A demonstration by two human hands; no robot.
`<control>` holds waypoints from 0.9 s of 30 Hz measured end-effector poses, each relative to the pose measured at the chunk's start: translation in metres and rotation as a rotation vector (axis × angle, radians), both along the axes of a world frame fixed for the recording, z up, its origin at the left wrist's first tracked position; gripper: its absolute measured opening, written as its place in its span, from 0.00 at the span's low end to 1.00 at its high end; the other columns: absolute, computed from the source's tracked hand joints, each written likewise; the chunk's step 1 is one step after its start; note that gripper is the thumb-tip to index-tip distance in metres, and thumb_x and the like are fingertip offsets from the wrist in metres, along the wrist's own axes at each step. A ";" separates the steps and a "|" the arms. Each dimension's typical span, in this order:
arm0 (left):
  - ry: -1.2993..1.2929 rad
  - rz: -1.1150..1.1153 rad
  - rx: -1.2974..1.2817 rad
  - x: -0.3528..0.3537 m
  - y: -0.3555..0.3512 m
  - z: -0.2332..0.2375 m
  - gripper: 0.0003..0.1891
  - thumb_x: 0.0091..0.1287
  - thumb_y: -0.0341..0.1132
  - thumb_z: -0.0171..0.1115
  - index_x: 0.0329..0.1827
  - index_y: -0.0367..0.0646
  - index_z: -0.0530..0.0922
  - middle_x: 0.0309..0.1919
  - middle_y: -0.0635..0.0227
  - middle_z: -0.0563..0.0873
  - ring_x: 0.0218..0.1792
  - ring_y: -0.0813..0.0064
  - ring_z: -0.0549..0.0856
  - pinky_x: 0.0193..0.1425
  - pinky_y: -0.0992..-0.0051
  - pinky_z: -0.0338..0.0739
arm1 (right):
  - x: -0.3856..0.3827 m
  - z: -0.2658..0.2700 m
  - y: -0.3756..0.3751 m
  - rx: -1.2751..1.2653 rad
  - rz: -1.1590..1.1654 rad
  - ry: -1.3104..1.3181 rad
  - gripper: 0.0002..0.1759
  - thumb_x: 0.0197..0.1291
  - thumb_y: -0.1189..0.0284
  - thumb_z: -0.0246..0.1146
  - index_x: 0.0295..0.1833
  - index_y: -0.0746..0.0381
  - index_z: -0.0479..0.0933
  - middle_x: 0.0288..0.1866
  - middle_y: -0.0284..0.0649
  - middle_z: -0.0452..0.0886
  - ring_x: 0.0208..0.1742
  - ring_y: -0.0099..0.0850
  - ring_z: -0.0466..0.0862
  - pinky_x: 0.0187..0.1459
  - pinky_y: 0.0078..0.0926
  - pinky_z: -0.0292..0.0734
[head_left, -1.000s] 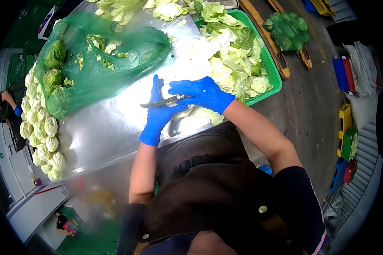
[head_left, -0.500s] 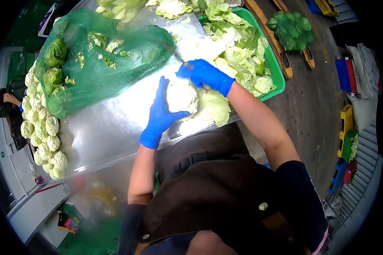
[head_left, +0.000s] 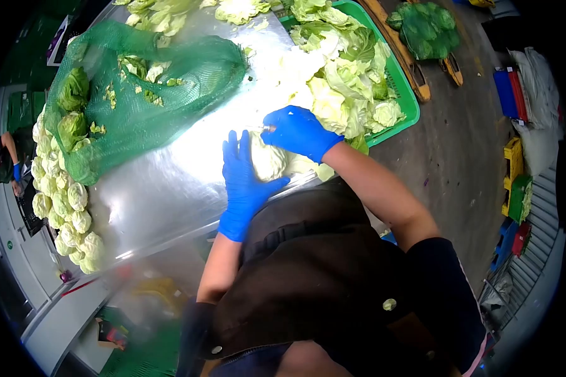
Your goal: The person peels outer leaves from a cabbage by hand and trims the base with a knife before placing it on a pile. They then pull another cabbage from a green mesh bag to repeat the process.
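Note:
A pale, trimmed cabbage head (head_left: 269, 158) rests on the metal table near its front edge. My left hand (head_left: 245, 182), in a blue glove, holds it from the left, with straight fingers along its side and the thumb below it. Above its upper right side is my gloved right hand (head_left: 299, 131), closed around what looks like a small knife (head_left: 269, 128), mostly hidden in the fist. Loose pale leaf pieces (head_left: 324, 171) lie to the right of the head, partly under my right wrist.
A green crate (head_left: 411, 113) full of cut leaves stands to the right. Green netting (head_left: 188, 94) with cabbages lies on the table (head_left: 144, 201); trimmed heads (head_left: 61, 198) line its left edge. A co-worker (head_left: 5, 154) is at far left. A netted cabbage bag (head_left: 427, 30) sits beyond the crate.
My right hand has moved down beside the cabbage. My left hand has shifted lower, its fingers closer together. The large leaf right of the head is now mostly out of sight.

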State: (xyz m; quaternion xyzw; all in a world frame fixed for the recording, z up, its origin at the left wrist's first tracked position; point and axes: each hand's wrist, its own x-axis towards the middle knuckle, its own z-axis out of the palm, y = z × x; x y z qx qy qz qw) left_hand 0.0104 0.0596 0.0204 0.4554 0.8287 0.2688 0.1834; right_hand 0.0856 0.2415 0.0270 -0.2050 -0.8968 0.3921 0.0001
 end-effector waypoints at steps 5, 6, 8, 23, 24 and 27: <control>-0.098 0.024 0.109 -0.012 -0.001 -0.008 0.62 0.40 0.45 0.84 0.78 0.39 0.52 0.75 0.43 0.57 0.74 0.44 0.61 0.74 0.53 0.61 | 0.009 -0.012 0.015 -0.304 -0.018 0.107 0.20 0.59 0.61 0.68 0.55 0.58 0.81 0.53 0.47 0.83 0.55 0.41 0.83 0.56 0.37 0.77; -0.181 0.042 0.143 -0.018 -0.003 -0.013 0.63 0.40 0.44 0.84 0.78 0.38 0.51 0.75 0.43 0.57 0.74 0.45 0.62 0.75 0.55 0.61 | 0.011 -0.010 0.011 -0.429 0.048 0.193 0.23 0.59 0.63 0.69 0.59 0.57 0.79 0.58 0.46 0.82 0.60 0.39 0.81 0.59 0.36 0.76; -0.354 0.060 0.173 -0.029 -0.005 -0.014 0.65 0.40 0.42 0.85 0.78 0.34 0.48 0.73 0.45 0.59 0.73 0.52 0.64 0.75 0.62 0.63 | 0.015 -0.001 0.004 -0.497 0.236 0.277 0.35 0.58 0.65 0.71 0.72 0.53 0.70 0.72 0.40 0.72 0.71 0.34 0.72 0.69 0.35 0.68; -0.497 0.192 0.240 -0.037 -0.018 -0.029 0.56 0.44 0.35 0.83 0.76 0.39 0.57 0.70 0.51 0.67 0.70 0.59 0.70 0.72 0.63 0.67 | -0.007 -0.064 0.020 -0.545 -0.603 0.152 0.11 0.63 0.64 0.65 0.44 0.61 0.82 0.34 0.31 0.85 0.29 0.18 0.76 0.30 0.21 0.74; -0.623 0.249 0.244 -0.038 -0.018 -0.021 0.55 0.45 0.33 0.82 0.76 0.39 0.57 0.69 0.52 0.68 0.69 0.60 0.71 0.71 0.64 0.69 | -0.001 -0.055 0.018 -0.569 -0.476 0.137 0.14 0.63 0.63 0.66 0.47 0.60 0.82 0.36 0.32 0.85 0.30 0.19 0.77 0.31 0.22 0.75; -0.781 0.305 0.260 -0.039 -0.014 -0.017 0.53 0.47 0.28 0.80 0.76 0.40 0.57 0.67 0.54 0.70 0.66 0.63 0.74 0.69 0.66 0.73 | 0.016 -0.019 -0.009 -0.572 -0.157 0.020 0.30 0.58 0.59 0.70 0.62 0.64 0.76 0.50 0.50 0.85 0.48 0.40 0.86 0.47 0.32 0.81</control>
